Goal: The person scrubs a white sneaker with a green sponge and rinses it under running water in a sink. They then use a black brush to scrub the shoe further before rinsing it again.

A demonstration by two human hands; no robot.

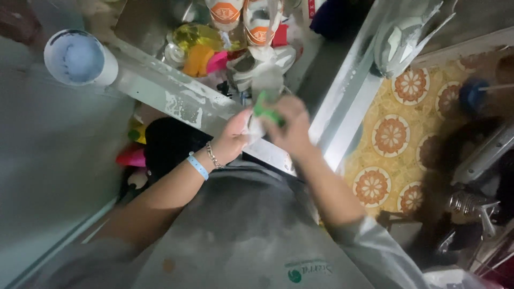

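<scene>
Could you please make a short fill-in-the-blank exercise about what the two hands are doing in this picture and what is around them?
1. The right hand holds a small ____ object between the two hands.
2. The left hand has a light ____ band on its wrist, next to a thin chain bracelet.
3. The floor at the right has a pattern of round ____ flowers.

Missing words: green; blue; orange
</scene>
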